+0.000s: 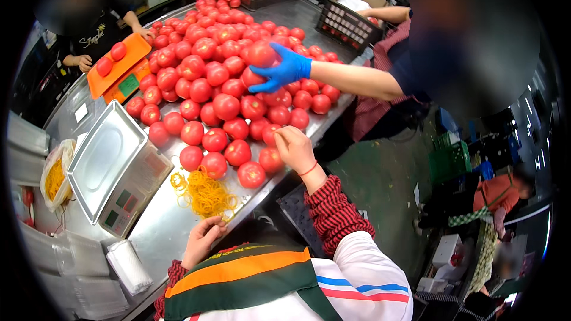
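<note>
A large heap of red tomatoes [226,107] covers the metal table. At its near right edge is my right hand [295,150], back upward with its fingers bunched together beside a tomato [270,135]. What those fingers hold, if anything, is hidden. My left hand [204,239] is by the table's near edge, just below a loose pile of yellow rubber bands [208,195]. Its fingers are curled toward the thumb, and I cannot make out anything between them. Across the heap, another person's blue-gloved hand [285,68] holds a tomato [261,54].
A scale [110,160] with a metal pan stands left. Beyond it another person stands by an orange scale [122,65] bearing two tomatoes. Clear plastic containers [83,261], a white roll [129,266] and a bag of rubber bands [56,178] line the left. Black crates [351,21] stand at the back.
</note>
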The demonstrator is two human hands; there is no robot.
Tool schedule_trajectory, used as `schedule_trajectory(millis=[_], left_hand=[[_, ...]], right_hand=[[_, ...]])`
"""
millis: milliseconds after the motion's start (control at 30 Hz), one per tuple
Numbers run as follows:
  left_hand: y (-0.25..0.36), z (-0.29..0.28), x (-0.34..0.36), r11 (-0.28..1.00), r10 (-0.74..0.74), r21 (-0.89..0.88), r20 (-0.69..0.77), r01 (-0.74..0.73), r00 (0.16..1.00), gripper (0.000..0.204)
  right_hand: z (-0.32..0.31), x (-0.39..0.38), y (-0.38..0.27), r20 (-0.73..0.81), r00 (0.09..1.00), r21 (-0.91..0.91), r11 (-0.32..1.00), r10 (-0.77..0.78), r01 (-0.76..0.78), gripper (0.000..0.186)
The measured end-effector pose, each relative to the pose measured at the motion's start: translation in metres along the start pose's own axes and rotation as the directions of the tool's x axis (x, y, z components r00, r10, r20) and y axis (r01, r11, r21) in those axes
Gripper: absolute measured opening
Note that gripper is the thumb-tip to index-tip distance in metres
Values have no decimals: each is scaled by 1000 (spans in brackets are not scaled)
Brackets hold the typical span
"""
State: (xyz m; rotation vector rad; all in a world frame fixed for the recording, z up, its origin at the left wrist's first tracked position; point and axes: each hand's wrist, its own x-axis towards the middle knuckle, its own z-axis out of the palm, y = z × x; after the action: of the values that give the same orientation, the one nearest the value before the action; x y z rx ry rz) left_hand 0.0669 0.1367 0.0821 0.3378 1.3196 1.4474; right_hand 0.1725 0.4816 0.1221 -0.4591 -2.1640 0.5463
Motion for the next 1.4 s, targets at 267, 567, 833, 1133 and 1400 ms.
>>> schedule_trajectory(millis=[267, 567, 833, 1133, 1400], left_hand=[[3, 0, 3, 995, 64, -63, -247, -82, 967, 32], [11, 20, 18, 989, 52, -116, -331, -95, 942, 32], [31, -3, 23, 986, 123, -49, -422, -159, 898, 31], [108, 16, 89, 684, 108, -725, -3, -77, 994, 54], [145, -133, 64, 269, 808, 960, -271, 81, 523, 46]], right_hand=[[28, 131, -8, -28, 900, -263, 872, -435, 413, 18], [83, 277, 55, 750, 583, -520, 822, 311, 231, 47], [95, 214, 59, 608, 781, -499, 834, 143, 236, 71], [75, 81, -83, 611, 710, 508, 861, -350, -13, 50], [8, 79, 132, -265, 929, -241, 915, 259, -324, 22]])
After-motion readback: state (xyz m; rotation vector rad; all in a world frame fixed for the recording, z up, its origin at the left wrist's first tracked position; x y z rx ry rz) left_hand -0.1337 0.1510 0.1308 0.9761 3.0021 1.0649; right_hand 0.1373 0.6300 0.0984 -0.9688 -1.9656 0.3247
